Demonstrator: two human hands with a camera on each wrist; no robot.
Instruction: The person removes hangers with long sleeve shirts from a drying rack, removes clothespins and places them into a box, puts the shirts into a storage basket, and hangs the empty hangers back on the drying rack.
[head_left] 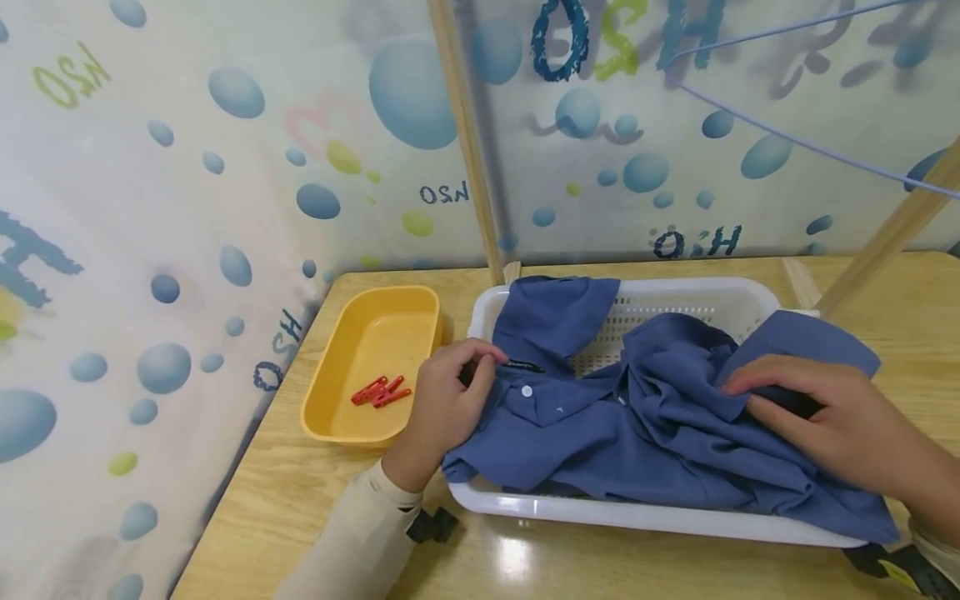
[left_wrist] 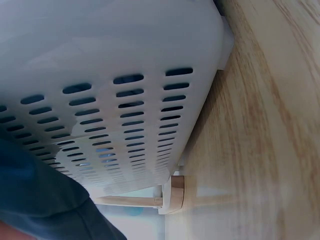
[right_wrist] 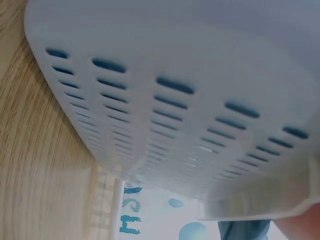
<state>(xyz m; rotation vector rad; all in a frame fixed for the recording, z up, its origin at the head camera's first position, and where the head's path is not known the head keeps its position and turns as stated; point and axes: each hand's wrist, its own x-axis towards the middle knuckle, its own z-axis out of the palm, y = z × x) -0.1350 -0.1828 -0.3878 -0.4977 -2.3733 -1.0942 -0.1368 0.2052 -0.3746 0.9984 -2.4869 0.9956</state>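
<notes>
A blue button-up shirt [head_left: 570, 425] lies bunched in a white slotted basket [head_left: 637, 521], parts of it draped over the rim. At the shirt's left, near a dark label and a white button, my left hand [head_left: 448, 400] pinches the fabric between thumb and fingers. My right hand [head_left: 832, 417] pinches a fold at the right side of the shirt. In the left wrist view, blue cloth [left_wrist: 45, 195] hangs beside the basket's slotted wall [left_wrist: 130, 45]. The right wrist view mostly holds the basket's other wall [right_wrist: 165, 55], with a bit of blue cloth [right_wrist: 245, 229] low down.
Left of the basket stands a yellow tub [head_left: 318, 408] with several red clothespins [head_left: 381, 392] in it. Behind the basket rise wooden poles [head_left: 471, 142], and a blue line [head_left: 795, 140] is strung at upper right. All stand on a wooden table [head_left: 262, 508].
</notes>
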